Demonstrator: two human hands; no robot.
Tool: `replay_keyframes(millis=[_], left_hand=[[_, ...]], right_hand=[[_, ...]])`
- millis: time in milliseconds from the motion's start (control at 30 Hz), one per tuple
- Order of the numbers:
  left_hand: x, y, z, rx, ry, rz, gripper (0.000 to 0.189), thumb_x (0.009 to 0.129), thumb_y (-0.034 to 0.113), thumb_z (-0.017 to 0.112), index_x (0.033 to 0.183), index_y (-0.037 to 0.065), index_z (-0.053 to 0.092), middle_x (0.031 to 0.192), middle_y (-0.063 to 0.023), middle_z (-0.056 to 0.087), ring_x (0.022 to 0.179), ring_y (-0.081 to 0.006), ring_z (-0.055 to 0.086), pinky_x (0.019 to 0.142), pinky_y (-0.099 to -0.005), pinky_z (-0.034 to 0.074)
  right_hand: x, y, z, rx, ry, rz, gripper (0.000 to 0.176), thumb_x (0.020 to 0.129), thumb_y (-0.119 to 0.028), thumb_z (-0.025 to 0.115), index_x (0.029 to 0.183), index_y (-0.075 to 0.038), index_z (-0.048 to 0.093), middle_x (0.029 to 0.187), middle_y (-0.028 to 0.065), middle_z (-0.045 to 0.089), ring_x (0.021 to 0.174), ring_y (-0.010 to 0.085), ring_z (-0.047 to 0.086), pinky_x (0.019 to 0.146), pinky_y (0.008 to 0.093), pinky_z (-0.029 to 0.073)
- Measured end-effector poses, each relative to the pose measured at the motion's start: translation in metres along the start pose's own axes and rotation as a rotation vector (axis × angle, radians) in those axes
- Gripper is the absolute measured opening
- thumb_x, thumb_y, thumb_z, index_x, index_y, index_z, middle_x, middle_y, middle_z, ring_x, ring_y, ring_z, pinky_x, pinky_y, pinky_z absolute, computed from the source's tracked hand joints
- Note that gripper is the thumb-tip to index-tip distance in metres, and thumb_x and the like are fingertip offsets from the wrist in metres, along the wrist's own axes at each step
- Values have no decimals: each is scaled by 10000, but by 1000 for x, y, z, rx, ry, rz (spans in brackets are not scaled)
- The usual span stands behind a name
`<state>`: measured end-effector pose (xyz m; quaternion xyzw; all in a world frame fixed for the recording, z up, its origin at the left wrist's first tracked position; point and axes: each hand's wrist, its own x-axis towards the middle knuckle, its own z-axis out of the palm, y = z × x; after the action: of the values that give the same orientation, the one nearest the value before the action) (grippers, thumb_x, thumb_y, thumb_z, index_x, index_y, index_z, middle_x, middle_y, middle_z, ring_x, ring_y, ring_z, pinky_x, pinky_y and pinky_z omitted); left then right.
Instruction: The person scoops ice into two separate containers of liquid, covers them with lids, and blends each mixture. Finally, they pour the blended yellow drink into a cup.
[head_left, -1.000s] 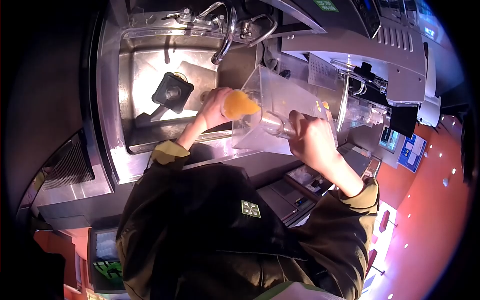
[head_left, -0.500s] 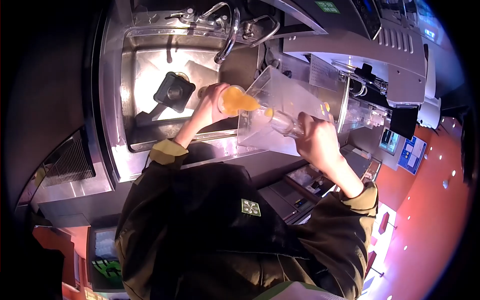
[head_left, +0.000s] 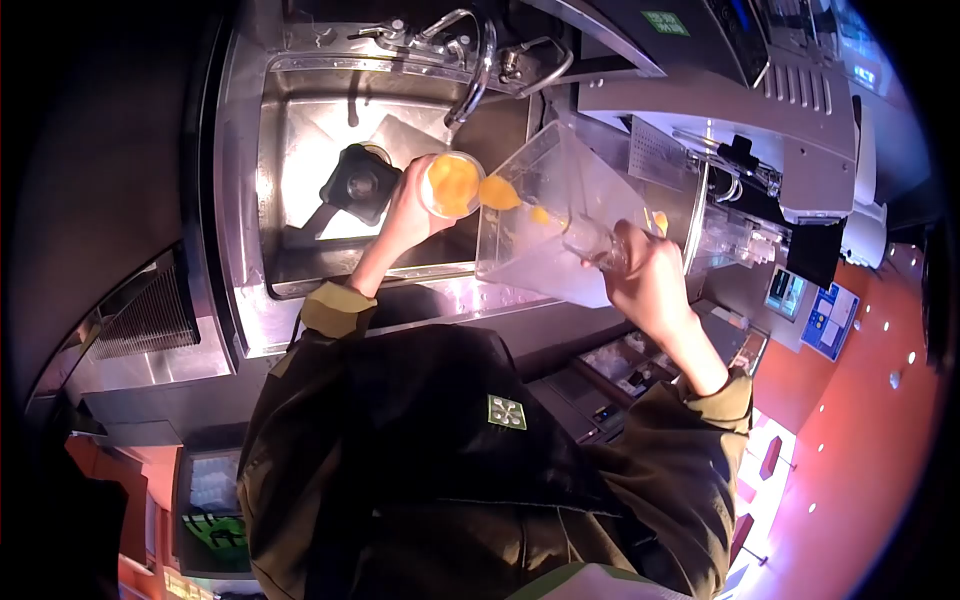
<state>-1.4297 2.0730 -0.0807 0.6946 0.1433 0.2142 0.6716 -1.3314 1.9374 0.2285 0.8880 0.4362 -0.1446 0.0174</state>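
A round clear cup (head_left: pixel 453 186) of orange-yellow contents is in my left hand (head_left: pixel 407 214), its fingers wrapped round the cup's side above the sink's right part. My right hand (head_left: pixel 645 275) grips the handle of a clear square pitcher (head_left: pixel 560 200), tilted with its mouth toward the cup. Orange-yellow stuff (head_left: pixel 498 193) lies at the pitcher's lip, close beside the cup's rim, and smaller orange bits show farther inside. The handle is partly hidden by my right fingers.
The steel sink (head_left: pixel 275 200) holds a black square-based object (head_left: pixel 360 184). Curved faucets (head_left: pixel 484 75) rise along its far edge. A metal machine (head_left: pixel 735 145) stands at the right. At lower left is a dark bin (head_left: pixel 183 515) with a green item.
The cup has turned more upright and moved slightly left of the pitcher's lip. My right hand has shifted a little right and down. The whole view has shifted slightly.
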Motion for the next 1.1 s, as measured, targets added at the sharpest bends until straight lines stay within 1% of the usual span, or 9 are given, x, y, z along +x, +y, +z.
replay_keyframes(millis=[200, 333, 433, 500, 600, 833, 900, 1000, 1100], left_hand=[[2, 2, -8, 60, 45, 41, 869, 526, 145, 827, 1247, 48, 351, 1169, -166, 497, 1058, -357, 505, 897, -416, 419], [1, 0, -14, 83, 63, 71, 863, 526, 165, 829, 1240, 48, 359, 1153, -166, 510, 1041, -359, 511, 898, -421, 413], [1, 7, -20, 153, 67, 108, 838, 527, 196, 829, 1219, 48, 380, 1140, -165, 520, 1027, -358, 516, 896, -426, 407], [3, 11, -20, 193, 40, 141, 815, 530, 219, 827, 1201, 48, 397, 1135, -166, 524, 1021, -356, 517, 895, -429, 403], [3, 7, -10, 240, -4, 8, 810, 535, 177, 824, 1210, 32, 400, 1143, -160, 509, 1068, -325, 498, 913, -375, 410], [5, 3, 0, 280, 53, 96, 789, 529, 227, 829, 1175, 34, 420, 1107, -163, 533, 1013, -341, 525, 863, -383, 438], [-16, 2, 10, 221, 1, 41, 793, 529, 276, 817, 1184, 59, 425, 1120, -145, 527, 1047, -324, 505, 889, -404, 404], [7, -8, 10, 193, 55, 62, 796, 524, 317, 809, 1187, 76, 439, 1125, -131, 525, 1072, -310, 492, 907, -426, 379], [5, -8, 8, 213, 49, 45, 810, 517, 298, 815, 1197, 78, 434, 1125, -131, 525, 1058, -318, 500, 904, -419, 385]], right_hand=[[-3, -17, -4, 102, -25, 3, 203, 660, -57, 665, 758, -19, 491, 601, 177, 548, 583, 369, 571, 539, 407, 445], [2, -7, 6, 84, -76, 110, 213, 620, 24, 662, 795, 16, 539, 665, 213, 573, 644, 373, 591, 568, 370, 459], [9, -11, -3, 8, -5, -55, 210, 611, -3, 623, 748, -36, 468, 595, 153, 538, 573, 360, 564, 516, 420, 434], [14, -22, -9, -64, -51, -118, 177, 620, -8, 587, 741, -49, 465, 596, 138, 536, 567, 331, 573, 493, 413, 444], [16, -45, -5, -214, -110, -220, 84, 691, -27, 520, 761, -54, 483, 612, 119, 544, 559, 298, 585, 454, 397, 471], [23, -60, -7, -358, -171, -393, 88, 731, -59, 531, 811, -34, 503, 632, 119, 539, 553, 272, 590, 435, 367, 475], [35, -57, -10, -366, -240, -267, 122, 696, -63, 545, 810, -66, 503, 665, 82, 535, 608, 234, 583, 465, 358, 474], [25, -62, -8, -401, -210, -365, 132, 692, -63, 549, 818, -65, 510, 678, 84, 547, 599, 237, 583, 461, 356, 470], [27, -58, -7, -383, -194, -258, 137, 686, -54, 541, 822, -70, 526, 679, 78, 554, 590, 240, 587, 460, 358, 471]])
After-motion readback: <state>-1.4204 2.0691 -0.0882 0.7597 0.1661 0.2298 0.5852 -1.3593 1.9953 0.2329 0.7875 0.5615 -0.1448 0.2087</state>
